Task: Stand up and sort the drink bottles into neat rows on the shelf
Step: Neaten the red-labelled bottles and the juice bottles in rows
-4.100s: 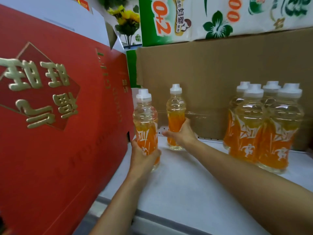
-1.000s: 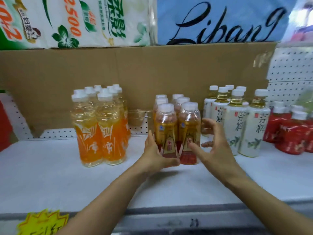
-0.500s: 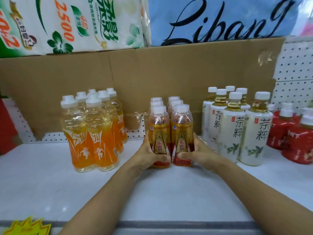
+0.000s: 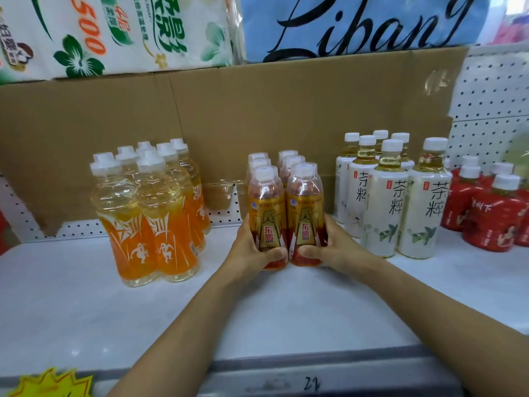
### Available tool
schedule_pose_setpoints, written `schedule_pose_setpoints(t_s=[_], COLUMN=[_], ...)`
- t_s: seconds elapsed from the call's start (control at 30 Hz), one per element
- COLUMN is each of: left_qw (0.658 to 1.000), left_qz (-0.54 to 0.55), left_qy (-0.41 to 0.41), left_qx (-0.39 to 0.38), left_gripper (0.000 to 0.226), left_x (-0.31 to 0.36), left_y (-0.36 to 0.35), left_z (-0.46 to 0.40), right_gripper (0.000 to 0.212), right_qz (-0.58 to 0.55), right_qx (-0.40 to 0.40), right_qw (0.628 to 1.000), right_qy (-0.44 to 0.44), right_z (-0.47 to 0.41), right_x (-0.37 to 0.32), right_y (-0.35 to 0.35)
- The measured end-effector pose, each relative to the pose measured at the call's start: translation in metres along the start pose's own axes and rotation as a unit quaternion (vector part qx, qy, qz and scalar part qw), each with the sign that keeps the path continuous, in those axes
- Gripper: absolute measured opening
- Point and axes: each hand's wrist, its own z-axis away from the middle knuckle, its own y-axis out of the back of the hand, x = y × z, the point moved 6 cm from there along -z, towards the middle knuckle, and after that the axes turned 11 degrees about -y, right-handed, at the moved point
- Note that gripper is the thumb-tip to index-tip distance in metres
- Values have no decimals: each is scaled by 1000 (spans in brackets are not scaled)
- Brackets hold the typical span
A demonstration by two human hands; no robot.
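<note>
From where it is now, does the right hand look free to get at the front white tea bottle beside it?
Probably yes: the right hand grips the gold bottle, and the front white tea bottle stands just beyond it with nothing between, once it lets go.

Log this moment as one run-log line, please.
stage: squaring gold-label bottle rows | left hand: grips front-left bottle | right hand: grips front-right bottle | bottles upright on shelf
</note>
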Motion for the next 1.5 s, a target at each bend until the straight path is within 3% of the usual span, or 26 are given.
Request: schedule_pose_setpoints(t_s=[0.4, 0.47, 0.57, 0.63, 0.77, 0.87, 1.0, 1.1, 1.23, 1.33, 1.5], left_qw=[999, 999, 993, 976, 932, 938, 979, 992, 996, 999, 1000], left_qz=[-7, -28, -100, -178, -237, -213, -140, -103, -75, -20, 7], left_qy=[14, 33, 32, 12, -150, -205, -116, -10, 26, 24, 7], left_qx=[33, 28, 62, 122, 228, 181, 91, 65, 48, 22, -2], left_gripper=[80, 88, 122, 131, 111, 107, 108, 116, 125, 115, 89], left_x=[2, 3, 18, 43, 114, 136, 126, 110, 101, 98, 82], left_y=[-3, -2, 0, -5, -53, -107, -164, -186, -196, -197, -195], left_z=[1, 2, 4, 11, 32, 35, 21, 5, -12, -23, -42], right_gripper=[93, 97, 109, 102, 84, 58, 33, 43, 84, 79, 75], right_qz=[-11, 6, 43, 75, 101, 84, 57, 61, 36, -18, -43], right_qx=[-16, -22, 2, 11, 27, 64, 127, 131, 35, -37, -62], right_qw=[999, 1000, 999, 997, 990, 983, 976, 983, 998, 998, 995], right_qy=[-28, -20, -2, 24, 96, 152, 165, 112, 28, 45, 58], right_z=[-7, -6, 7, 24, 61, 91, 109, 96, 67, 45, 17], right_x=[6, 2, -6, -10, -11, -9, 20, 47, 64, 59, 60], right_y=[-4, -4, 7, 23, 71, 117, 186, 216, 214, 202, 191])
